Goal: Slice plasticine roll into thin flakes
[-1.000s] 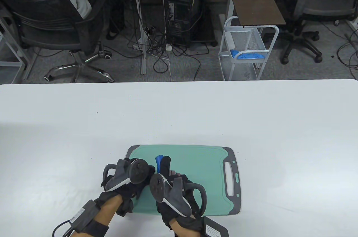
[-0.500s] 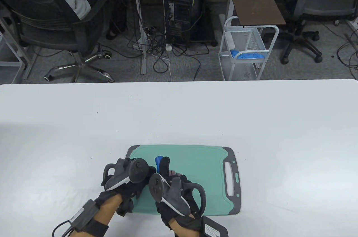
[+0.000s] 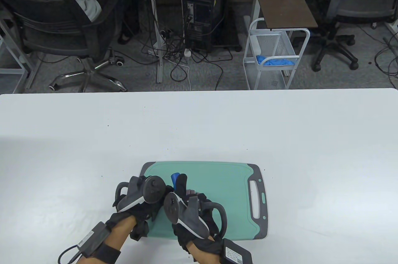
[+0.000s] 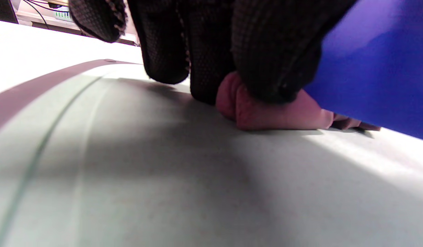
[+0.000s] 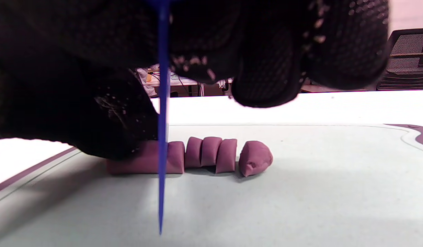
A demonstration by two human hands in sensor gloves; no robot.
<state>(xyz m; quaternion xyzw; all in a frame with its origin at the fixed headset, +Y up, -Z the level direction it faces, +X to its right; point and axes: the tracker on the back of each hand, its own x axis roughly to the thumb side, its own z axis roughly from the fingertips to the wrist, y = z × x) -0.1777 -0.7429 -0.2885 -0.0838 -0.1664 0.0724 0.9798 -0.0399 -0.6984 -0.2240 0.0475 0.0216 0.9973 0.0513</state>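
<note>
A purple plasticine roll point(image 5: 143, 163) lies on the green cutting board point(image 3: 224, 183). Several cut slices point(image 5: 211, 154) lean together at the roll's right end. My left hand point(image 3: 161, 195) presses its fingertips point(image 4: 266, 51) down on the roll point(image 4: 276, 115) and holds it on the board. My right hand point(image 3: 186, 195) grips a blue plastic knife point(image 3: 175, 177). Its thin blade point(image 5: 162, 137) stands edge-on across the roll, just right of my left fingers. In the left wrist view the blade point(image 4: 379, 68) reaches down to the board at the roll's end.
The board's grey handle end with a slot point(image 3: 256, 198) points right. The white table point(image 3: 199, 127) surrounds the board. Beyond the far edge stand office chairs, cables and a white wire cart point(image 3: 273, 55).
My right hand and the knife have shifted slightly to the left along the roll. My left hand has stayed in place.
</note>
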